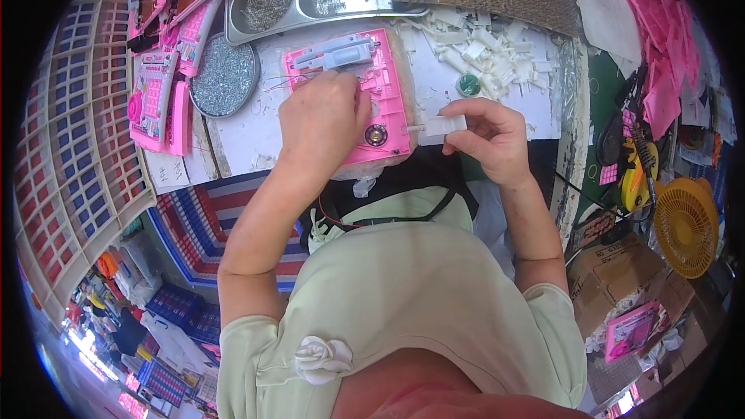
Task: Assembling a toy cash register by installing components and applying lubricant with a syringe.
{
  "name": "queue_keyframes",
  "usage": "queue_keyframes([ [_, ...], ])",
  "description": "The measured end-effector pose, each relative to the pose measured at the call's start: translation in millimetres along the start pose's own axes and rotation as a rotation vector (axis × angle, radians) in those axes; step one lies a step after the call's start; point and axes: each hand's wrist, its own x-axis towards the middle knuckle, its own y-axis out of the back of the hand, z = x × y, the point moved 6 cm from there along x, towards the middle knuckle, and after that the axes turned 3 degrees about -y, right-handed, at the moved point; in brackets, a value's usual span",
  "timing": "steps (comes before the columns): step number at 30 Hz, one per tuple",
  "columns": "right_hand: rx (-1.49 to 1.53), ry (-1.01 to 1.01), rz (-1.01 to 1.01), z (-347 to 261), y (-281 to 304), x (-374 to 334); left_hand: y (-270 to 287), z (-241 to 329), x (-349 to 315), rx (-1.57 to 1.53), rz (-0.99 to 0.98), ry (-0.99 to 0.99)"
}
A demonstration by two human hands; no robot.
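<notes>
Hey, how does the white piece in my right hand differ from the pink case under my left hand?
Colour: the piece is white, while the case is mostly pink.
Size: the piece is far smaller than the case.
Pose: the piece is held in the right hand's fingers; the case lies on the table beneath the left hand.
Shared: each has a hand at it.

The tray (pixel 366 6) lies behind the casing (pixel 384 91), loose parts (pixel 497 53) rightward.
</notes>
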Motion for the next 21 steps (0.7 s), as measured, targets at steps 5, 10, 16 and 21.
queue_keyframes([
  [5,0.009,0.029,-0.01,-1,6,-2,-9,-1,-3,-0.046,0.068,0.043],
  [10,-0.015,0.023,-0.022,0,12,-5,-5,-6,-5,-0.264,-0.027,0.189],
  [16,0.023,0.028,0.011,3,18,-7,-4,3,-10,-0.394,0.043,-0.069],
  [21,-0.003,0.019,0.005,0,13,-9,-3,17,-12,-0.171,0.138,-0.262],
])
